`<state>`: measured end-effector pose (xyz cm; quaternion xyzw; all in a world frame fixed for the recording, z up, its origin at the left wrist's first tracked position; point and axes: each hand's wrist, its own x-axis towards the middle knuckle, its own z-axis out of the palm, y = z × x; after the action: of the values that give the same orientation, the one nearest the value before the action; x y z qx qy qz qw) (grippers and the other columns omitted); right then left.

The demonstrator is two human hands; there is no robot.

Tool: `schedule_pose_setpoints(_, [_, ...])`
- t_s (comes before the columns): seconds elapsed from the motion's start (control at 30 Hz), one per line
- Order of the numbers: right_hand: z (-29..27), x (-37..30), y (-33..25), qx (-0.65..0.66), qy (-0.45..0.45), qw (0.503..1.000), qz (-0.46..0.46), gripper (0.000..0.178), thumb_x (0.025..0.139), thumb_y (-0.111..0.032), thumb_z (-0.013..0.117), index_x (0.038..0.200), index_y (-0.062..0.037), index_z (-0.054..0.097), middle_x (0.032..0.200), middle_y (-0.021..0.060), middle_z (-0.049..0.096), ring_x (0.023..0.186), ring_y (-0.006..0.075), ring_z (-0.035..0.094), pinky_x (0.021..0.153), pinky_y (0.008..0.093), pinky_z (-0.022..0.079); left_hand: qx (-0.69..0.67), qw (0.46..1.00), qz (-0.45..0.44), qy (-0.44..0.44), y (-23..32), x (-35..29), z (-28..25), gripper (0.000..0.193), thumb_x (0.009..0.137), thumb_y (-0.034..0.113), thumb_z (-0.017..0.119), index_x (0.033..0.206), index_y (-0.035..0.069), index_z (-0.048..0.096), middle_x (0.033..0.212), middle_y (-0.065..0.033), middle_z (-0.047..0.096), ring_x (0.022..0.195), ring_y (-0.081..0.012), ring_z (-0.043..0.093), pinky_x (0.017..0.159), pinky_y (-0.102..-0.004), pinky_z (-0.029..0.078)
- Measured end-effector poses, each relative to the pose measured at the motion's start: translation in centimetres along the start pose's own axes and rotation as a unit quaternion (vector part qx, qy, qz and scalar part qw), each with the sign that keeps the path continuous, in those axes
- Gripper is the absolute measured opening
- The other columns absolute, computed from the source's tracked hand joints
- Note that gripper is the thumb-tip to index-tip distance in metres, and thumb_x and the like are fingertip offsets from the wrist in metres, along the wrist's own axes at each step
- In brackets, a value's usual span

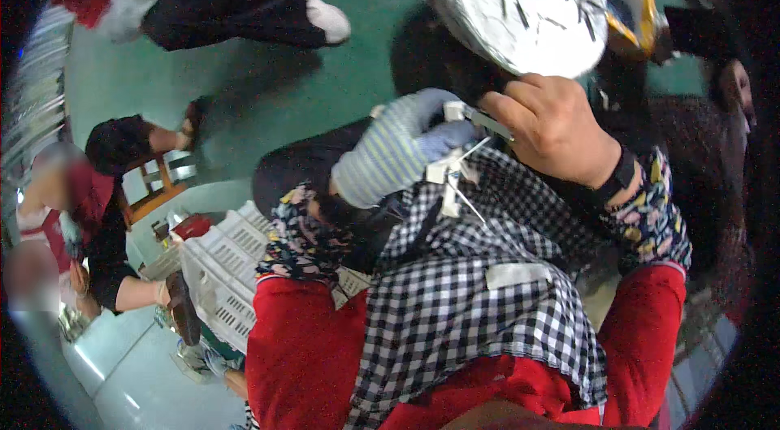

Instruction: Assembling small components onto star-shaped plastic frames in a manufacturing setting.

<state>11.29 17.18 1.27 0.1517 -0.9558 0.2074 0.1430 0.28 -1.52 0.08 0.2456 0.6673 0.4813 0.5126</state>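
My left hand, in a striped grey-and-yellow knit glove, is closed around a small white plastic piece above my lap. Close against it, my bare right hand pinches a thin, flat greyish strip whose end reaches toward the white piece. Whether the strip is a blade or a part, I cannot tell. Just below the gloved fingers, several white plastic parts with thin pale sticks lie on my checked apron.
Beyond my hands stands a round, white-lined tub with several thin dark strips in it. A yellow-edged box is beside it. White slotted crates stand at my left. Other people sit nearby, one with legs stretched across the green floor.
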Motion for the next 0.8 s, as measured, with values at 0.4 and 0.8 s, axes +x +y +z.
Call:
schedule_pose_setpoints(0.4, [1.3, -0.7, -1.1, 0.524, -0.084, 0.763, 0.371, 0.01, 0.081, -0.006, 0.058, 0.081, 0.0009, 0.064, 0.062, -0.0013, 0.056, 0.057, 0.0095, 0.05, 0.05, 0.0265, 0.039, 0.386, 0.877, 0.265, 0.107, -1.2, 0.4, 0.3, 0.026, 0.07, 0.014, 0.071, 0.093, 0.007, 0.061, 0.076, -0.0121, 0.059, 0.064, -0.0284, 0.06, 0.056, -0.035, 0.048])
schedule_pose_setpoints(0.8, [1.1, 0.0, -0.1, 0.144, -0.015, 0.983, 0.114, 0.011, 0.076, -0.013, 0.061, 0.082, -0.0052, 0.057, 0.068, 0.0106, 0.056, 0.064, 0.0321, 0.057, 0.058, 0.0387, 0.047, -0.013, 1.0, 0.017, 0.015, -1.3, 0.6, 0.2, 0.025, 0.084, 0.023, 0.064, 0.095, 0.002, 0.06, 0.077, -0.0058, 0.061, 0.069, -0.0105, 0.054, 0.062, -0.0265, 0.044])
